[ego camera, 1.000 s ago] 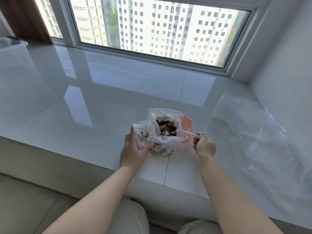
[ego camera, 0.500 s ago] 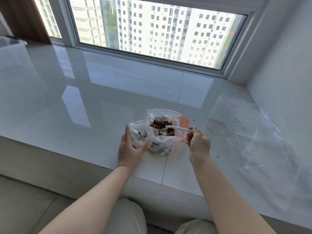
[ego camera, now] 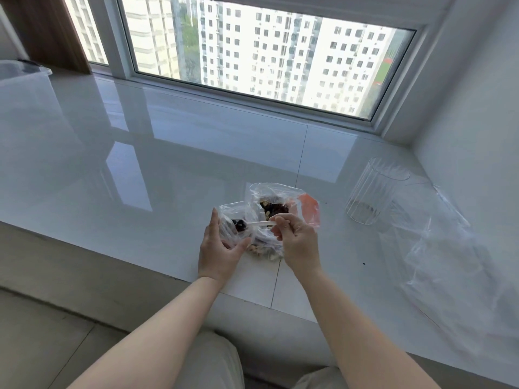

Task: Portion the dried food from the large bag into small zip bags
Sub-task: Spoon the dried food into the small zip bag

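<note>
In the head view, no brand, label or writing can be read on any bag or on the cup.

At the frame's centre the left hand point(ego camera: 217, 248) cups the small zip bag point(ego camera: 235, 220), fingers straight and together behind it, thumb curled against its front, holding the mouth open. The right hand point(ego camera: 297, 242) pinches the handle of a white plastic spoon point(ego camera: 257, 224) between thumb and curled fingers; the bowl, loaded with dark dried pieces, sits inside the small bag's mouth. Touching the small bag on its right is the large bag point(ego camera: 280, 200), clear with an orange patch, open at the top and showing mixed dark and pale dried food point(ego camera: 273, 209).

The bags stand near the front edge of the white glossy ledge point(ego camera: 140, 178), which drops to a grey step at lower left. Open tile spreads left of and behind the bags. To the right stands a ribbed clear cup point(ego camera: 375, 192), and well apart at right lie crumpled clear plastic bags point(ego camera: 449, 248). A clear bin point(ego camera: 22, 71) shows at upper left. A window point(ego camera: 266, 51) spans the top, with white high-rise blocks outside.
</note>
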